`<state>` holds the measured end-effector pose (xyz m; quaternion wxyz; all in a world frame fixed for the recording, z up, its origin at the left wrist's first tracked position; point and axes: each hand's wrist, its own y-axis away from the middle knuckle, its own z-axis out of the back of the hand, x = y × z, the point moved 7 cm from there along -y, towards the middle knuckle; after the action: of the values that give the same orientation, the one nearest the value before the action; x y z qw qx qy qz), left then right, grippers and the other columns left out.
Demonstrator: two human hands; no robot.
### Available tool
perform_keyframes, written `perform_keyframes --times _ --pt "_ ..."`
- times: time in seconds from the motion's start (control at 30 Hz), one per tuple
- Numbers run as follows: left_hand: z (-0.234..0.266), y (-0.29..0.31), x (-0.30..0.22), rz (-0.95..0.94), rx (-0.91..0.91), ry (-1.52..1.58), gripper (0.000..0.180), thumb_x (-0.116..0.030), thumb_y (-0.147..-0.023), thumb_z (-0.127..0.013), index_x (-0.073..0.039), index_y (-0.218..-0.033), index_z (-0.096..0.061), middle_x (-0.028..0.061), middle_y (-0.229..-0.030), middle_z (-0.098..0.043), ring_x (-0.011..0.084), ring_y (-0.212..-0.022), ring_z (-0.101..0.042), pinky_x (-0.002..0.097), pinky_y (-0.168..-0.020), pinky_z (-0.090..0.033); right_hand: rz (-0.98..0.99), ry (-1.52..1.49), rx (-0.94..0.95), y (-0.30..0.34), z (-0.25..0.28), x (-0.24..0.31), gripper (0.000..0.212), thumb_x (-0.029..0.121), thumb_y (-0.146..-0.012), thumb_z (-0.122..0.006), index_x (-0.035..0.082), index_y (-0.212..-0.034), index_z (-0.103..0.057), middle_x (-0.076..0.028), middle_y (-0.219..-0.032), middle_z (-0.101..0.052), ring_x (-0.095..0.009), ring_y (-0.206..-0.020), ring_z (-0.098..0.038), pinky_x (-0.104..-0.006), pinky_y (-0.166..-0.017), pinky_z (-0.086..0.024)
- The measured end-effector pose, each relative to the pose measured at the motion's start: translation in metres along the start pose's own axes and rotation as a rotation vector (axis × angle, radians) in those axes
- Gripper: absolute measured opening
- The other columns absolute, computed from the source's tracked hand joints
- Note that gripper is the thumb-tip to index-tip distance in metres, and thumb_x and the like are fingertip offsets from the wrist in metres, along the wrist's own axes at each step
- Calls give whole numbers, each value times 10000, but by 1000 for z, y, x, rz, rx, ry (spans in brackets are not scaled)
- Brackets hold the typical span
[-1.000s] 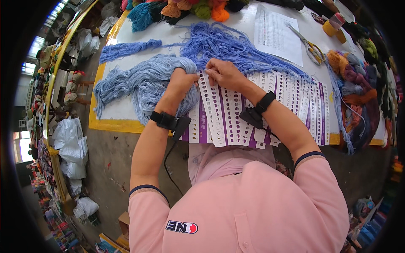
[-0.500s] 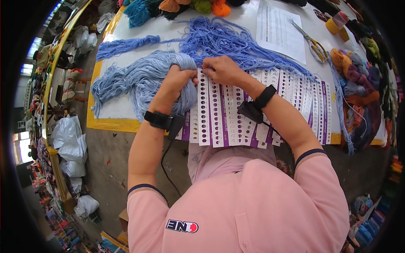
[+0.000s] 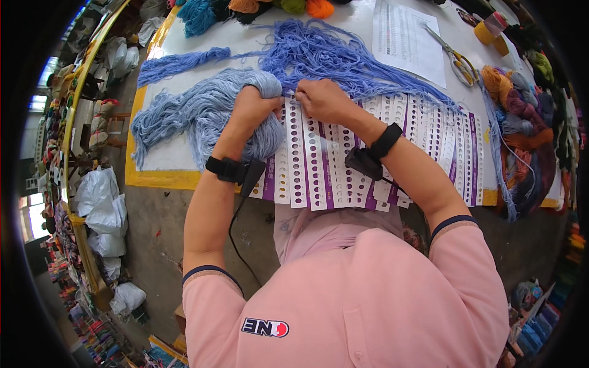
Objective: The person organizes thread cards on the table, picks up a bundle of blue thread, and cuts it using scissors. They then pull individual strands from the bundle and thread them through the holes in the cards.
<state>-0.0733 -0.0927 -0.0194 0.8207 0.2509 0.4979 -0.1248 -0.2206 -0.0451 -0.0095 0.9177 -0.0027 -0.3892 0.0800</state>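
A thick hank of light blue yarn (image 3: 208, 110) lies on the left of the table, its loose tail trailing left. My left hand (image 3: 254, 110) is closed on the hank's right end, with the fingertips partly hidden. Just to the right, my right hand (image 3: 325, 101) is closed in a pinch over the top ends of the hole-punched cards (image 3: 316, 162); what it pinches is too small to make out. These white and purple cards lie fanned along the front edge. Beyond both hands spreads a loose heap of darker blue yarn (image 3: 313, 58).
Printed paper (image 3: 408, 46) and scissors (image 3: 454, 58) lie at the back right. A pile of mixed-colour yarn (image 3: 518, 129) rests at the right edge, with orange yarn (image 3: 319, 8) among other bundles at the back. Yellow tape (image 3: 159, 178) borders the white table.
My left hand has tilted slightly, still on the light blue hank. The right hand stays almost in place, in its pinch. The whole view has shifted a little.
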Motion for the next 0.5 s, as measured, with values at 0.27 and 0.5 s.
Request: perform_keyframes --times 0.27,0.5 --pt "12 15 9 180 120 756 139 -68 -834 -667 46 -914 -659 49 -756 -633 114 -633 -570 233 -607 -470 75 138 45 9 -2 11 234 275 -871 -622 41 -882 -641 -157 -778 -660 -330 -748 -640 -419 -666 -477" --pt "-16 25 -14 14 163 465 136 -116 -866 -670 -10 -951 -663 8 -745 -610 80 -639 -538 227 -606 -453 -221 -416 132 4 -4 -16 204 180 -931 -577 9 -849 -652 -90 -694 -670 -171 -602 -651 -302 -553 -487"
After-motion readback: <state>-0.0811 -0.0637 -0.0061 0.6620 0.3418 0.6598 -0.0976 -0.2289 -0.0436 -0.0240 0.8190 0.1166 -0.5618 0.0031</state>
